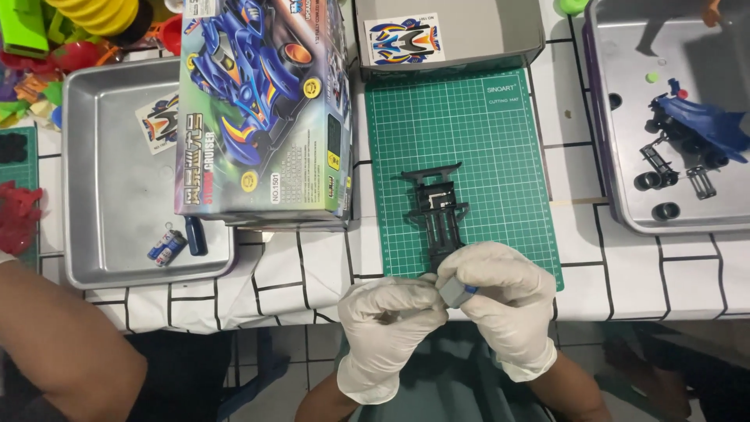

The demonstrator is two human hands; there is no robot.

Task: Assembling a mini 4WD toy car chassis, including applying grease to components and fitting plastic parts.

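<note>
A steel tray [101, 258] lies at left beside a toy-car kit box [262, 117]. At the bench's [312, 273] near edge, the gloved left hand [388, 316] curls shut beside the right hand [500, 301], which pinches a small grey block [455, 291] below the black chassis [437, 211] on the green mat [500, 141].

The near end of the black toy-car chassis [436, 209] disappears under the gloved hands at 6 o'clock. The right hand [500, 301] pinches a small grey-and-blue part [457, 291], mostly covered by fingers, its kind unclear. The left hand [388, 322] curls closed, hiding its palm. At 3 o'clock, the metal tray [625, 220] runs off the edge. At 9 o'clock, a bare arm [70, 344] is cut off. The red pieces [17, 217] beside it are too partial to identify.
</note>
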